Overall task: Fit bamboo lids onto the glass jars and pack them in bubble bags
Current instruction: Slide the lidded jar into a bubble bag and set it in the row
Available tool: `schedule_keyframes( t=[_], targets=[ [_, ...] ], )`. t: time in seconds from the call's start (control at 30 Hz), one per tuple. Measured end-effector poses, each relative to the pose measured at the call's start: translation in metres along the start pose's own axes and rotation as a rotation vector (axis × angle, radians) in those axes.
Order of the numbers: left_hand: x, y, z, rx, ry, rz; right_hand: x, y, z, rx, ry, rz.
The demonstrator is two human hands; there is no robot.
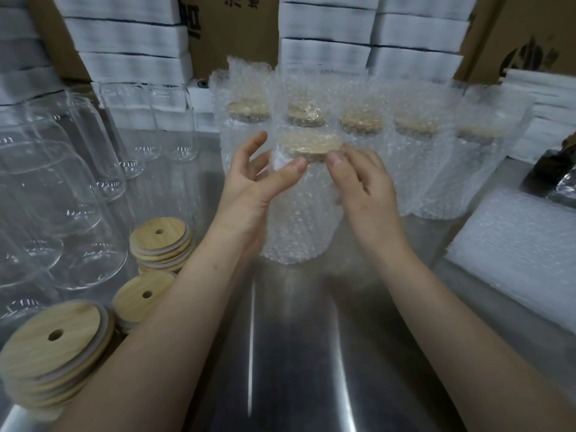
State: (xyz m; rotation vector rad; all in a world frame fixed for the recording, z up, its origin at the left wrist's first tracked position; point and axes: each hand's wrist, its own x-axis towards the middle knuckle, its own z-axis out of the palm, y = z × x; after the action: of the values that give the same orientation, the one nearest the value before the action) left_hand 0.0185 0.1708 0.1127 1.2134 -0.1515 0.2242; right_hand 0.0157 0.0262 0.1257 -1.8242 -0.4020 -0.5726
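Head view: a clear glass jar in a translucent bubble bag (305, 210) stands on the brushed steel table (296, 353) at centre, its round bamboo lid (311, 145) already fitted and showing through the wrap. The left hand (252, 185) lies against the bag's side, fingers loosely spread and fairly straight, thumb pressed to the wrap just under the lid. The right hand (364, 182) pinches the bag at the lid's rim with its thumb, its other fingers curled round the far side.

Just behind, a row of five bagged, lidded jars (361, 120) looks finished. Much seems left: many bare clear glass jars (78, 182) crowd the left, with stacks of holed bamboo lids (160, 241) near the left forearm and a flat pile of white bubble bags (514, 244) on the right.

The steel strip towards the person is open. The finished row stands tight against the held bag, so pushing it back risks nudging the others.
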Motion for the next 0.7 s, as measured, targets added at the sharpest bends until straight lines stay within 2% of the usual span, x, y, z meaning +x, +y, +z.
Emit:
schedule_keyframes(
  t=[0.2, 0.37, 0.53, 0.7],
  targets=[
    [0.003, 0.008, -0.004, 0.213, -0.106, 0.011, 0.000, 0.004, 0.003, 0.294, -0.131, 0.052],
    [0.001, 0.022, -0.005, 0.319, -0.194, 0.025, 0.004, 0.006, 0.012, 0.495, -0.135, 0.125],
    [0.000, 0.034, -0.004, 0.426, -0.074, 0.074, 0.011, 0.007, 0.028, 0.503, -0.139, 0.253],
    [0.002, 0.058, -0.012, 0.477, 0.030, 0.099, 0.023, -0.002, 0.038, 0.481, -0.364, 0.242]
  ],
)
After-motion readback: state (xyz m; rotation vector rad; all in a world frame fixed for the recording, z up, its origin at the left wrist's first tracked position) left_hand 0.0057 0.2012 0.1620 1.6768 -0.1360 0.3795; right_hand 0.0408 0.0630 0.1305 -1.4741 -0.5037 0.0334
